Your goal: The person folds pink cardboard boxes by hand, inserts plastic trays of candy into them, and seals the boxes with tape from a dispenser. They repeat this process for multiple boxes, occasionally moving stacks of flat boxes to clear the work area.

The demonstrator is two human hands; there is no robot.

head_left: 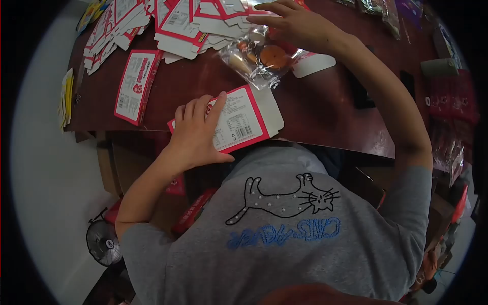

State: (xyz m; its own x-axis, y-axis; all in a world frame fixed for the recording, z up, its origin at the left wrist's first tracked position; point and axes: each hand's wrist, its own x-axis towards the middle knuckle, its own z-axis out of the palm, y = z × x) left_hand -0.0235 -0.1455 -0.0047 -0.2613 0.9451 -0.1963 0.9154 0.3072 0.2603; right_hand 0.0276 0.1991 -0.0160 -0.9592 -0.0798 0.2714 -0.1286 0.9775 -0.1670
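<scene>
My left hand (194,131) lies over a red-and-white cardboard box (243,116), its fingers over the far side and its thumb along the near edge. The box sits at the table's front edge, its printed panel up and a pale end flap (273,113) sticking out to the right. My right hand (300,25) is above a clear plastic bag (262,57), fingers stretched out to the left. Inside the bag are small round orange and brown pieces. The bag lies just beyond the box, and my right palm faces down, hidden from view.
Flattened red-and-white cartons (178,25) are heaped at the back of the dark red table (188,76). Another box (136,85) lies at the left. A grey roll (438,67) and dark objects (361,86) are at the right. A fan (104,243) stands low at left.
</scene>
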